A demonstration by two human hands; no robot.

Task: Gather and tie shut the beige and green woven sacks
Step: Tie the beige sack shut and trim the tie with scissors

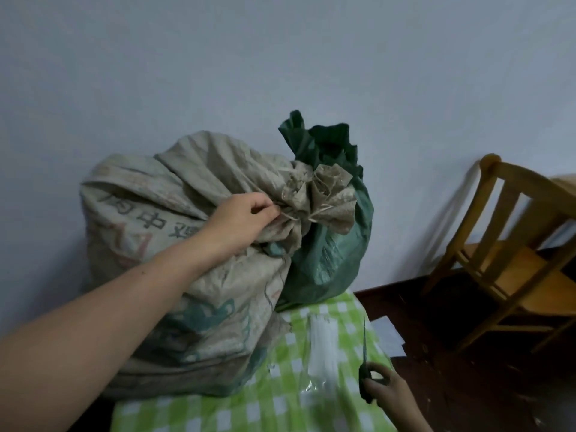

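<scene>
Closest to my view, the left forearm (93,322) runs up from the lower left corner to the left hand (246,216) at the centre of the frame. Its curled fingertips pinch the bunched neck of the beige sack (174,275), right where pale strands wrap the gathered fabric. That sack is bulky and printed with faded red and green marks. It sits on the checked cloth (280,410) and fills the left centre of the frame, with its ruffled mouth flaring to the right of the pinch.

Pressed against it on the right is the green sack (336,244), whose crumpled top stands up behind the beige neck. I cannot tell whether that top is tied.

At the bottom right edge, the right hand (389,391) grips the dark handles of the scissors (364,347), blades pointing up the frame. Just left of them a bundle of white strips (321,347) in clear wrapping lies on the green and white cloth.

Further right, a sheet of paper (386,335) lies on the dark floor (436,307). A wooden chair (505,244) stands at the right edge, and a pale wall (280,57) fills the upper half.
</scene>
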